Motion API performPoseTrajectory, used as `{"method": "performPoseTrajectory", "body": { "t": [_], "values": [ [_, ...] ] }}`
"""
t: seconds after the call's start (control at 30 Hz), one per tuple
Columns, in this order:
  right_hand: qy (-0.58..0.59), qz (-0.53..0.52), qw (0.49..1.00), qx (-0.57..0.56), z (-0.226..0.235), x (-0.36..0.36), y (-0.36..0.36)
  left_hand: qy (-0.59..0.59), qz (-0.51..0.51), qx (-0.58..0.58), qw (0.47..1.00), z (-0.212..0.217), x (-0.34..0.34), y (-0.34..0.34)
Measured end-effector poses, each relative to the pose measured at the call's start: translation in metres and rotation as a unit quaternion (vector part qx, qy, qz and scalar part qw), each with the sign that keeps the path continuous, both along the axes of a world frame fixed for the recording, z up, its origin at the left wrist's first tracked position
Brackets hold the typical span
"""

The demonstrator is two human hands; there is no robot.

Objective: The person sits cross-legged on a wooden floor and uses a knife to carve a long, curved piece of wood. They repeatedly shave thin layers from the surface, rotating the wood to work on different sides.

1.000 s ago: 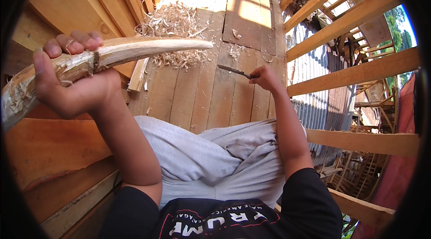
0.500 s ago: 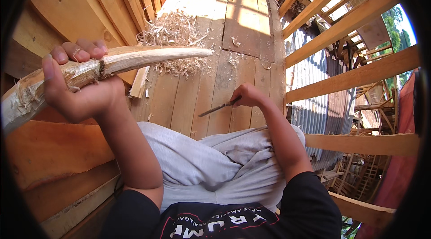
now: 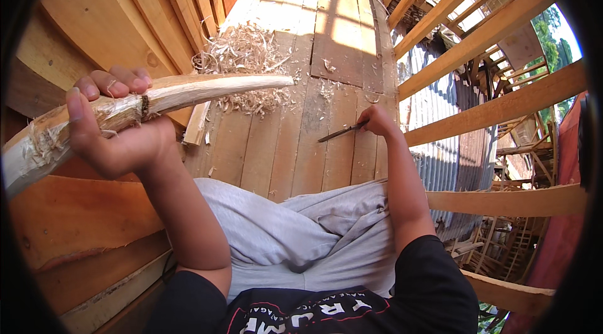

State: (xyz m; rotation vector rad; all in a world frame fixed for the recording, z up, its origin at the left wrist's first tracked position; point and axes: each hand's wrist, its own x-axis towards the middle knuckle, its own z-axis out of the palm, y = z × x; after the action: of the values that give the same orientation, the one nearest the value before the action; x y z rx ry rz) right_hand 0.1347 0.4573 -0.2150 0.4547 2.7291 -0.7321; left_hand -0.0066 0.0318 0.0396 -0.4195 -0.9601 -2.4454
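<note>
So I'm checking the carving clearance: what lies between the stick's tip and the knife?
In the head view, only bare floor planks with scattered shavings separate stick and knife.

The right hand [image 3: 379, 122] has swung the knife [image 3: 342, 132] down, blade now pointing left.

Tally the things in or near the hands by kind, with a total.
Carved wooden stick, tapered to a point, in the left hand: 1
Knife, in the right hand: 1
Pile of wood shavings on the plank floor: 1
Small wood offcut: 1
Total: 4
</note>
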Motion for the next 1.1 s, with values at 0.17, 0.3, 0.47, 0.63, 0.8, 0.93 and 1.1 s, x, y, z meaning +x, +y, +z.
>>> {"method": "performPoseTrajectory", "body": {
  "t": [0.17, 0.3, 0.47, 0.63, 0.8, 0.93, 1.1],
  "values": [
    [0.166, -0.196, 0.966, 0.021, -0.020, -0.007, 0.007, 0.006, -0.007, -0.003, 1.000, 0.000, -0.001, 0.001],
    [0.218, -0.169, 0.961, 0.020, -0.019, -0.016, 0.002, 0.000, 0.018, -0.012, 1.000, -0.001, -0.003, -0.001],
    [0.224, -0.239, 0.942, 0.070, -0.032, -0.023, -0.026, -0.004, 0.003, -0.003, 1.000, -0.001, -0.002, -0.002],
    [0.031, -0.344, 0.927, -0.143, -0.032, -0.027, -0.066, 0.010, 0.009, -0.019, 1.000, -0.001, -0.001, 0.000],
    [0.007, -0.221, 0.913, -0.342, -0.006, -0.026, -0.120, 0.012, 0.007, -0.012, 1.000, -0.002, -0.002, 0.001],
    [0.060, -0.229, 0.900, -0.367, 0.012, -0.027, -0.121, 0.010, 0.005, -0.013, 1.000, -0.001, -0.002, 0.000],
    [0.152, -0.407, 0.850, -0.297, 0.001, -0.020, -0.096, 0.009, 0.005, -0.013, 1.000, -0.001, -0.002, -0.001]
  ]
}}
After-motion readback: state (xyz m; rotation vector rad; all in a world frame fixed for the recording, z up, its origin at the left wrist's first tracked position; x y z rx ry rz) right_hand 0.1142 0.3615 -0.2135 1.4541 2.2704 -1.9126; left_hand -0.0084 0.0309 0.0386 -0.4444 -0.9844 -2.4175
